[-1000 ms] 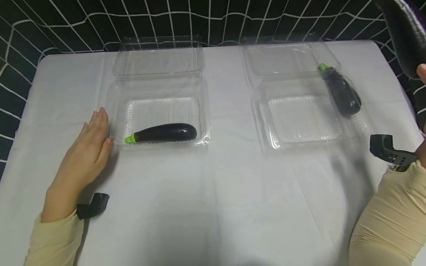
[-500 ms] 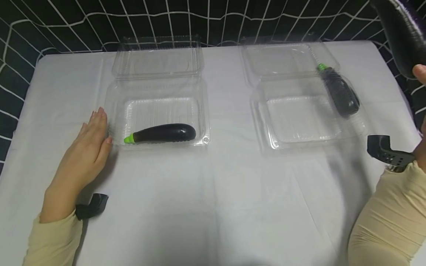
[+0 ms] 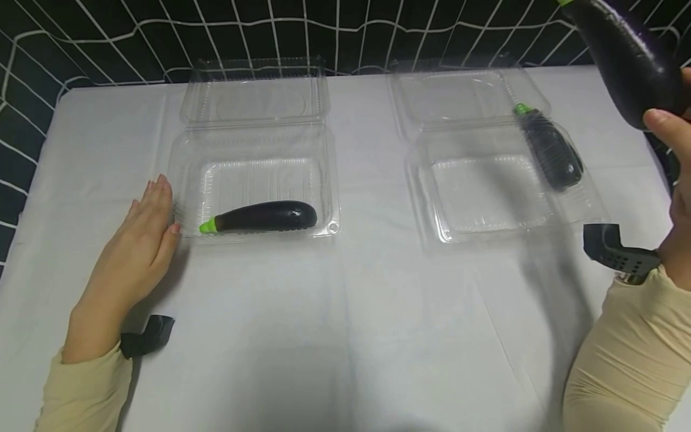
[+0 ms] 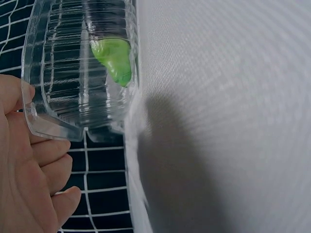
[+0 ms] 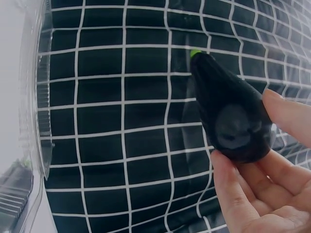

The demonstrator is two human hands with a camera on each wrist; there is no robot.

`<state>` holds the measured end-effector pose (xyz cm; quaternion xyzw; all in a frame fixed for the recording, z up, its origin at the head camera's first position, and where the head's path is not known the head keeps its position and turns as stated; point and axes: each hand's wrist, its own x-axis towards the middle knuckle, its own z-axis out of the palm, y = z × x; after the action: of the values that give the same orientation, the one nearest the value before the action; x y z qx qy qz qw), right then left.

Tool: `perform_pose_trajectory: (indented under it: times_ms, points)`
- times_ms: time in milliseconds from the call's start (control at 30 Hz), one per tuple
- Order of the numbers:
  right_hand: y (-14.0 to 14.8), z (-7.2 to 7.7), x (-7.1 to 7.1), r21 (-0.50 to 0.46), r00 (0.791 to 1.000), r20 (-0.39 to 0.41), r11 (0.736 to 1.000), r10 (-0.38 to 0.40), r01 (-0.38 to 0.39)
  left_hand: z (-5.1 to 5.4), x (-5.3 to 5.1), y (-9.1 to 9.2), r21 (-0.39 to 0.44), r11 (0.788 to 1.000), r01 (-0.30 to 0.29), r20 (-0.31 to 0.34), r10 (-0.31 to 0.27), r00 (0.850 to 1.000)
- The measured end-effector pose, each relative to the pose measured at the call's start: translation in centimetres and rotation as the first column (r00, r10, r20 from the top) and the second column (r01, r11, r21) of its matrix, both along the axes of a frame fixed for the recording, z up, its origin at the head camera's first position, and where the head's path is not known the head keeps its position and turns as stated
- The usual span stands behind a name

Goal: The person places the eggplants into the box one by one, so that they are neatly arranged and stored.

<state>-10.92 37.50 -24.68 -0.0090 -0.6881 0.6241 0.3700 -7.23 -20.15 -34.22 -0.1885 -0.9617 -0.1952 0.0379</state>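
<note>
My right hand [image 3: 675, 156] holds a dark purple eggplant [image 3: 626, 60] by its wide end, raised above the table's back right corner. In the right wrist view the thumb and fingers grip that eggplant [image 5: 228, 107], its green tip pointing away. My left hand [image 3: 132, 255] rests with straight fingers against the left side of a clear hinged plastic box [image 3: 248, 144]. Along the front of that box lies a second eggplant [image 3: 264, 216], green end to the left. A third eggplant [image 3: 553, 150] lies tilted at the right side of another clear box [image 3: 486, 192], partly seen through plastic.
Both box lids, the left lid [image 3: 256, 99] and the right lid [image 3: 459, 96], stand open toward the back. A white cloth [image 3: 345, 336] covers the table. Dark fabric with a white grid [image 3: 356, 36] hangs beyond the back edge.
My right hand has moved left with the eggplant, bringing more of both into the head view. The left hand stays by the left box.
</note>
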Motion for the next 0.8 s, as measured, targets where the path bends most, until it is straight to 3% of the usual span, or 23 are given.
perform_pose_trajectory:
  times_ms: [133, 500, 800]
  points:
    - [-0.4, 0.1, 0.2, -0.097, 0.997, -0.002, 0.992, 0.08, -0.08, 0.0, -0.1, 0.0, 0.003, 1.0, 0.007, -0.008, -0.007, 1.0]
    - [-1.4, 0.5, 0.5, -0.021, 0.982, -0.036, 0.982, 0.186, -0.187, 0.0, -0.3, -0.2, 0.002, 1.0, 0.008, -0.005, -0.008, 1.0]
    - [-2.2, 0.5, 0.7, -0.053, 0.989, -0.009, 0.988, 0.145, -0.145, -0.1, -0.2, -0.1, 0.007, 1.0, 0.007, -0.013, -0.007, 1.0]
